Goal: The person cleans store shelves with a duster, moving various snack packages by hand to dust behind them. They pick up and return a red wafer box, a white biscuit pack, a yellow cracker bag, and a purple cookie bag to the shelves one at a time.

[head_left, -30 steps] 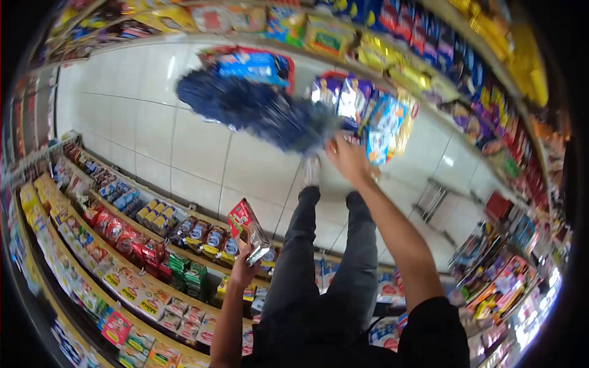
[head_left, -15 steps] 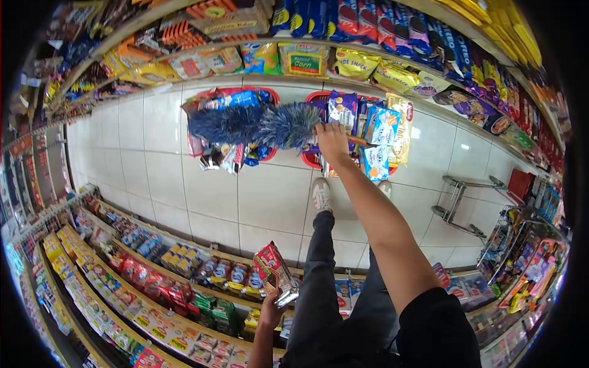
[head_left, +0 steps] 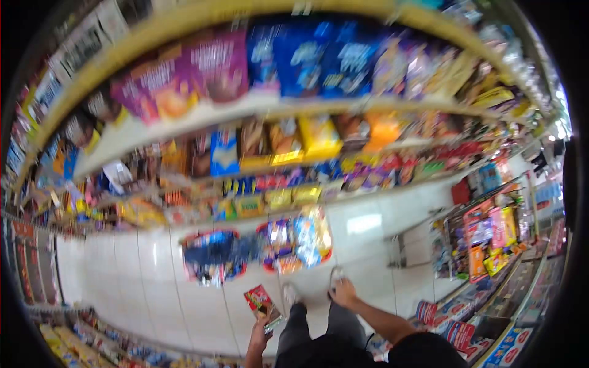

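Note:
My left hand (head_left: 261,325) is closed on a red snack packet (head_left: 260,302), held low over the floor in front of my legs. Lower right of centre is my right hand (head_left: 343,293), near my shoe (head_left: 337,275); motion blurs its fingers, and nothing can be made out in them. The blue fluffy duster (head_left: 211,248) lies across two red baskets on the floor. Snack packs fill the left basket (head_left: 243,268) and the right basket (head_left: 329,253).
Tall shelves (head_left: 245,110) of packaged snacks curve across the front. A metal cart (head_left: 399,251) stands at the right, beside a container of colourful packets (head_left: 500,236). Low shelves (head_left: 104,343) of goods run along the lower left. White tiles (head_left: 202,313) cover the floor.
My view has tilted up towards the shelves. My right hand has let go of the duster and drawn back towards my body. The red packet is still in my left hand.

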`<state>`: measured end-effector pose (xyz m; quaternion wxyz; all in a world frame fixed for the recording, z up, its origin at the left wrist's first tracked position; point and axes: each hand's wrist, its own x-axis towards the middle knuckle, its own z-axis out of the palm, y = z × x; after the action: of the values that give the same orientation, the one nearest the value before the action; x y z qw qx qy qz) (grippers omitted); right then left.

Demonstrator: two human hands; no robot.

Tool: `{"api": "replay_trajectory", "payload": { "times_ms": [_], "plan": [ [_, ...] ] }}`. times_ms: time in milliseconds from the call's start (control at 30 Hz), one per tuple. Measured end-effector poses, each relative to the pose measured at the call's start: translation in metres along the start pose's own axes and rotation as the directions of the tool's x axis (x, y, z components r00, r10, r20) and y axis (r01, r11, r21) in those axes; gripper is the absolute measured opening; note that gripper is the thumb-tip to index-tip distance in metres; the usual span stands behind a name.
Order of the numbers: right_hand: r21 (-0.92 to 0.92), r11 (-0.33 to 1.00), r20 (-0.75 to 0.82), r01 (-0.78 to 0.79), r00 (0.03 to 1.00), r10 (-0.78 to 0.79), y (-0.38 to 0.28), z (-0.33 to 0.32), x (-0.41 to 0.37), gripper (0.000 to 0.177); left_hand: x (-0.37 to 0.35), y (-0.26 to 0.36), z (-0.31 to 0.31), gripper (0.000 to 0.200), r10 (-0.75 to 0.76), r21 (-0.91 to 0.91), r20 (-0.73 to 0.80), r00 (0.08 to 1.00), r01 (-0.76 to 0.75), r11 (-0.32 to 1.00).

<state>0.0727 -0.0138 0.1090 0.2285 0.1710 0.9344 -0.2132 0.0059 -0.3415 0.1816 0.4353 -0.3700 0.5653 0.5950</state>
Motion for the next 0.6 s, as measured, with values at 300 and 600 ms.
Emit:
{"api": "replay_trajectory", "payload": {
  "times_ms": [300, 600],
  "plan": [
    [0.644, 0.758, -0.236, -0.106, 0.915, 0.328, 0.038, -0.161, -0.095, 0.036, -0.035, 0.145, 0.111, 0.020, 0.311, 0.129, 0.277, 0.909, -0.356, 0.925],
    [0.759, 0.448, -0.556, 0.473, 0.829, 0.066, 0.027, -0.392, -0.078, 0.045, -0.152, 0.215, 0.344, 0.055, 0.478, 0.196, 0.675, 0.562, -0.761, 0.619]
  ]
}}
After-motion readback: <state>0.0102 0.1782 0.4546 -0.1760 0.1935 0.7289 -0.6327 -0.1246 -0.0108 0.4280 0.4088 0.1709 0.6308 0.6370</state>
